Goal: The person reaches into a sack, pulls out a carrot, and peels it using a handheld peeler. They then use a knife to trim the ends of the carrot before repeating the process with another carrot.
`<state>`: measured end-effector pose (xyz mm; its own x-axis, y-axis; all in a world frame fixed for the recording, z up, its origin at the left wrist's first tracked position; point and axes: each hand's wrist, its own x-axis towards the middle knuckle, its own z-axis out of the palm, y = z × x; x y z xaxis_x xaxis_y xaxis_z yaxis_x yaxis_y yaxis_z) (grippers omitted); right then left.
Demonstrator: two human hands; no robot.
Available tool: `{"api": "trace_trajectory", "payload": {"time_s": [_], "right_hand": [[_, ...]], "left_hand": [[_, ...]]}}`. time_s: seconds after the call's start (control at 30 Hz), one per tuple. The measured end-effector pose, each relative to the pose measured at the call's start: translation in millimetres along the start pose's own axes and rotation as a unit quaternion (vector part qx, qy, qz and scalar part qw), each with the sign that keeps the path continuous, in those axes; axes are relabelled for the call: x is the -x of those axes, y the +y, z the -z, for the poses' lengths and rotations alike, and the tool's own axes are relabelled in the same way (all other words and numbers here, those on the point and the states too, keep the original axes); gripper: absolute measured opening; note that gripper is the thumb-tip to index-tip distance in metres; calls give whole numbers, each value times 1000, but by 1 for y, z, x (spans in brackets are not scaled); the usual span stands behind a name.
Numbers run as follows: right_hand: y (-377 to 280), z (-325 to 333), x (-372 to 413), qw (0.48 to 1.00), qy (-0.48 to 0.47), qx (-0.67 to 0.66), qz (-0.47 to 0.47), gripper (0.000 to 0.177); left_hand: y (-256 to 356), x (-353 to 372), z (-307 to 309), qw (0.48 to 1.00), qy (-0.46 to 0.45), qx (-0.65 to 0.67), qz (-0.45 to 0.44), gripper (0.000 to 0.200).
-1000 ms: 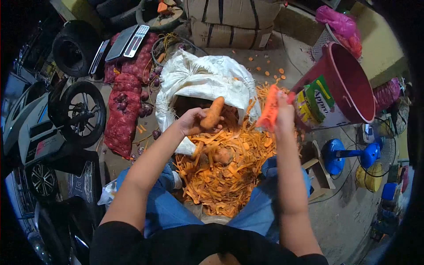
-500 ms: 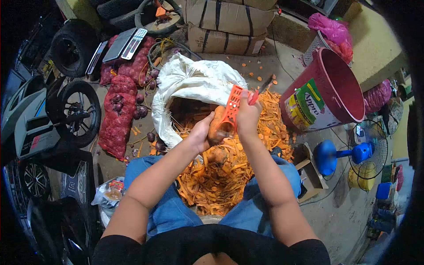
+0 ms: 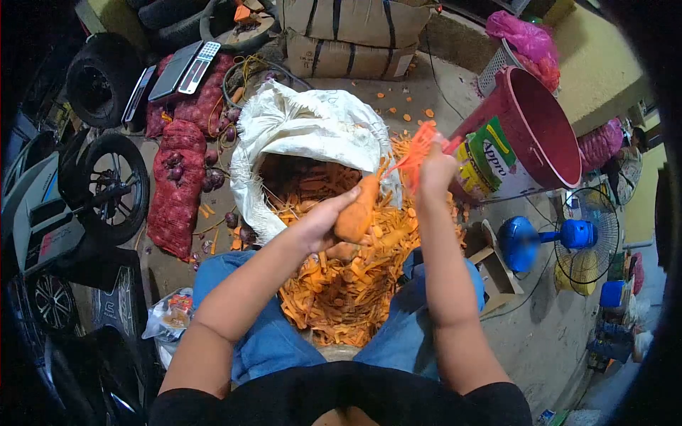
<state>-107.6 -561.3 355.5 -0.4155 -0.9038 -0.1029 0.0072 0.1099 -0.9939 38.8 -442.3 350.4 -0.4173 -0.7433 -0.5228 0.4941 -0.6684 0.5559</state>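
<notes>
My left hand (image 3: 328, 219) is wrapped around a thick orange carrot (image 3: 359, 209), tilted with its narrower end pointing up and away. Just right of the carrot, my right hand (image 3: 435, 174) grips a red-orange plastic peeler (image 3: 418, 157) with a perforated body, blurred by motion. A red handle-like piece (image 3: 452, 145) sticks out on the far side of that fist. Under both hands lies a large heap of carrot peelings (image 3: 341, 291) between my knees. Behind it, a white woven sack (image 3: 309, 131) gapes toward me, with carrots (image 3: 312, 177) in its shadowed mouth.
A tall dark-red bucket (image 3: 497, 135) leans at the right, near a blue fan (image 3: 579, 234) and an open cardboard box (image 3: 497, 273). Red net bags of onions (image 3: 181, 192) lie at the left, a scale (image 3: 186, 71) on one, beside a motorbike wheel (image 3: 117, 181). Wrapped bales (image 3: 348, 42) stand behind.
My right hand has moved up and right with the peeler, away from the carrot. The carrot in my left hand has shifted slightly and is more exposed. The whole view has shifted a little.
</notes>
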Motion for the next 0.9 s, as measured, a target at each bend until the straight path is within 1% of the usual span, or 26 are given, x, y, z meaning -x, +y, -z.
{"api": "trace_trajectory", "payload": {"time_s": [0.03, 0.07, 0.1, 0.13, 0.2, 0.23, 0.3, 0.33, 0.37, 0.4, 0.47, 0.5, 0.53, 0.57, 0.6, 0.63, 0.67, 0.7, 0.73, 0.77, 0.8, 0.87, 0.9], "right_hand": [[5, -8, 12, 997, -46, -48, 34, 22], [4, -11, 30, 993, -80, 4, 83, 22], [4, -12, 48, 984, -112, 54, 130, 22], [9, -15, 62, 978, -155, 43, 131, 22], [5, -12, 72, 971, -157, 50, 172, 23], [11, -13, 65, 971, -158, 51, 172, 23], [29, -16, 35, 980, -72, 70, 169, 25], [14, -13, 26, 991, -20, 24, 128, 25], [-3, -8, 18, 995, 31, -22, 88, 25], [-9, -1, 10, 995, 32, -22, 88, 25], [-26, 7, 8, 997, 27, 31, -61, 24], [-29, 6, 19, 998, -6, -25, -51, 24], [-21, -1, 33, 998, -7, -24, -49, 24], [-8, -10, 46, 996, -40, -18, 75, 24], [0, -14, 56, 978, -71, -12, 197, 23], [0, -12, 63, 978, -72, -12, 197, 23], [0, -10, 69, 971, -112, 34, 207, 22], [0, -8, 72, 961, -151, 81, 215, 21], [6, -9, 64, 961, -152, 82, 215, 21], [14, -11, 46, 971, -100, 73, 206, 21], [20, -10, 28, 977, -49, 66, 196, 20], [2, 0, -1, 990, 75, 49, 112, 29], [-5, 5, -3, 990, 77, 48, 111, 29]], "left_hand": [[3, -3, 3, 999, -1, 33, -5, 37], [4, -6, 5, 998, -1, 65, -9, 37], [0, -12, 10, 996, -17, 73, -38, 36], [-1, -14, 7, 997, -18, 72, -37, 36], [-5, -16, 0, 993, 61, 88, -47, 38], [-10, -16, 6, 999, 25, 5, -37, 37], [-5, -11, 2, 1000, 17, -6, -23, 37], [-4, -10, 0, 1000, 6, -16, -9, 37], [-8, -10, -1, 1000, -24, -15, -13, 39], [-8, -9, -3, 999, -25, -15, -13, 39], [-3, -2, -14, 999, -18, 50, 9, 40], [-5, -10, 0, 996, -69, 45, -32, 40], [-4, -13, 3, 996, -70, 46, -34, 40], [-2, -15, 4, 997, -28, 60, -38, 39], [-1, -16, 5, 996, 15, 74, -41, 39], [1, -15, -6, 993, 43, 99, -48, 38], [-1, -15, -6, 993, 43, 99, -48, 38], [-6, -15, -5, 996, 45, 53, -49, 37], [-9, -15, -4, 998, 47, 6, -49, 37], [-9, -16, -4, 999, 24, 21, -37, 37], [-9, -13, -6, 999, 24, 21, -35, 37], [-2, 1, -18, 998, 30, -54, 20, 38], [0, 5, -29, 999, 45, -12, 22, 39]]}}
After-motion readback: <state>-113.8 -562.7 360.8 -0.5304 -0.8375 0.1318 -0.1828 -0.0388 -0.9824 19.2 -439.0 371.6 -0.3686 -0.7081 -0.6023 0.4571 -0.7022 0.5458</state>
